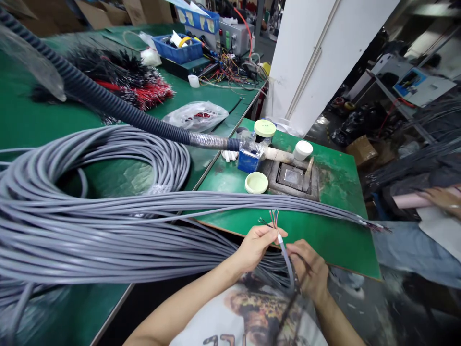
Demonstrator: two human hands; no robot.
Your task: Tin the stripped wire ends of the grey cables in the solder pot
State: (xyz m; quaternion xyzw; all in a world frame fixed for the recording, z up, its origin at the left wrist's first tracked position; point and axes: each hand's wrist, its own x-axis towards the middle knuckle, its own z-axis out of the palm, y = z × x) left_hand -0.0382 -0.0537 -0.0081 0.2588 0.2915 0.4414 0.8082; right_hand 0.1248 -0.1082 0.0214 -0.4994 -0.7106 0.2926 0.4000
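Note:
My left hand [260,244] pinches a grey cable [287,262] close to its stripped end, where a white band [280,238] sits. Thin coloured wires [274,218] fan upward out of that end, and darker ones point left. Just right of the cable is my right hand [311,269], its fingers curled closed; whatever they grip is hidden. A dark blurred cord crosses in front of this hand. Behind both hands, a bundle of grey cables [266,202] runs rightward across the green table [338,240], its stripped ends near the right edge.
A large coil of grey cable [173,163] fills the left bench. Overhead, a ribbed hose [144,117] reaches a square metal pot [293,177]. Around it are a blue box [249,161] and a pale-green lid [256,183]. Another person's hand [444,199] shows at far right.

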